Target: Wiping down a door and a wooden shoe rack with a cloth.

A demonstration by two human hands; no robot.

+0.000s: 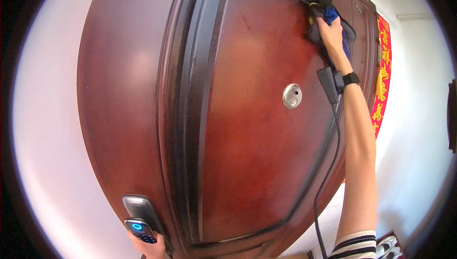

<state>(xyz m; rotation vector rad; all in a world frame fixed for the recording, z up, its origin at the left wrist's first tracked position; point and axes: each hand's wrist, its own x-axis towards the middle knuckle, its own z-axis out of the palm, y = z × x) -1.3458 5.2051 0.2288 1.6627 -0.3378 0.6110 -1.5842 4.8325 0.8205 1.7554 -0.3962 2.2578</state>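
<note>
1. Your right hand (331,33) is closed around a bunched dark cloth (315,19) with blue and yellow patches, the fingers partly hidden in its folds.
2. That cloth sits at and around your right fingers, against the brown door (266,164) at the upper right corner of its raised reddish panel.
3. Your left hand (154,247) wraps the lower part of the digital door lock (139,206), thumb side and fingers on either side of its lit keypad face; the lower hand is cut off by the picture's edge.
4. The lock is on the door's lower left part, near the left edge, well apart from the cloth.
5. A round silver lock plate (292,96) lies below the cloth, near the panel's right edge.
6. On your right wrist is a black band (351,78); a black cable (328,164) hangs from the box (327,84) beside it.
</note>
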